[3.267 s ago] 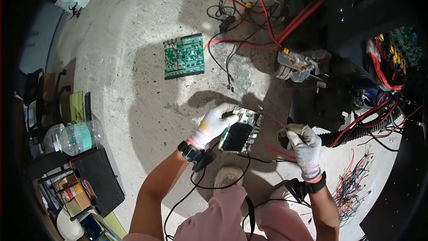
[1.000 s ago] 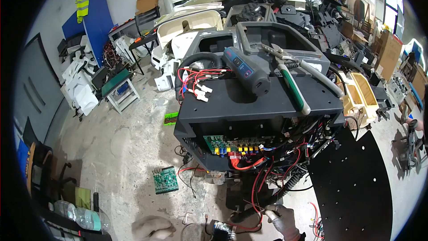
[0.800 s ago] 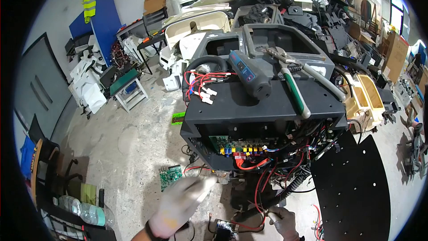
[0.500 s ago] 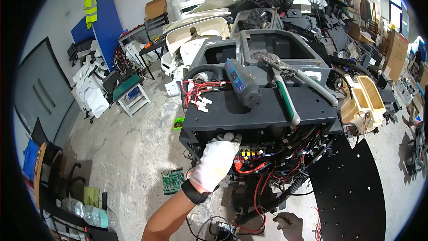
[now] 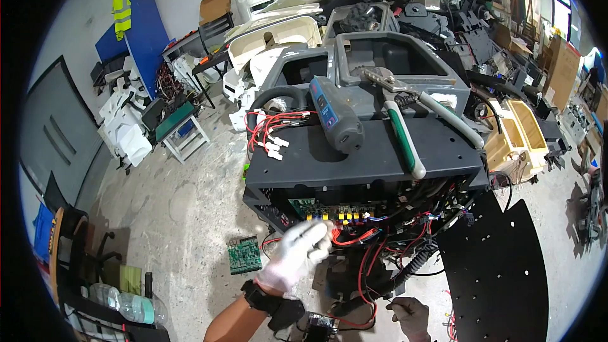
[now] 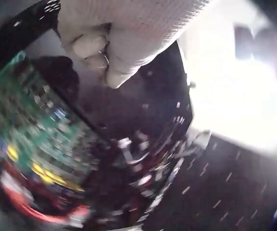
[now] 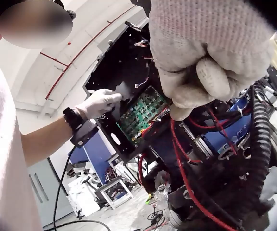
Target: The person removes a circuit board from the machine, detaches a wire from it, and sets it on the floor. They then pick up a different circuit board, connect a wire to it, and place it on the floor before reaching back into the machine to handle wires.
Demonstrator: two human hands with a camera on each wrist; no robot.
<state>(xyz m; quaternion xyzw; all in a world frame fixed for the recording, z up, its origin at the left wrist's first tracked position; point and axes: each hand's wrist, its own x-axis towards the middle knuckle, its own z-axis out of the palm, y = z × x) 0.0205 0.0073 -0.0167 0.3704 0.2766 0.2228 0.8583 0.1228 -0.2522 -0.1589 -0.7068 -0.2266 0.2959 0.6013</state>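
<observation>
My gloved left hand [image 5: 297, 253] is raised in front of the black equipment housing [image 5: 367, 145], near its yellow connectors. In the left wrist view its fingers [image 6: 88, 48] curl toward the thumb; I cannot tell whether something is between them. The green circuit board [image 6: 37, 130] inside the housing is blurred there. My gloved right hand [image 5: 410, 318] is low at the front, pinching a thin rod or wire [image 5: 377, 294] that points toward the housing. In the right wrist view its curled fingers overlap red cables [image 7: 182, 159]. A board with a black heatsink [image 5: 320, 328] lies low between the arms.
A loose green circuit board [image 5: 244, 255] lies on the floor at left. On the housing top are a blue-grey cordless tool [image 5: 335, 114], green-handled pliers [image 5: 405, 136] and red wires with white plugs [image 5: 269, 136]. A perforated black panel [image 5: 497, 266] lies at right; corrugated conduit [image 5: 418, 256] hangs below the housing.
The view has lifted from the floor to the housing. My left hand has let go of the heatsink board, reached into the housing, then drawn back down. My right hand has stayed low.
</observation>
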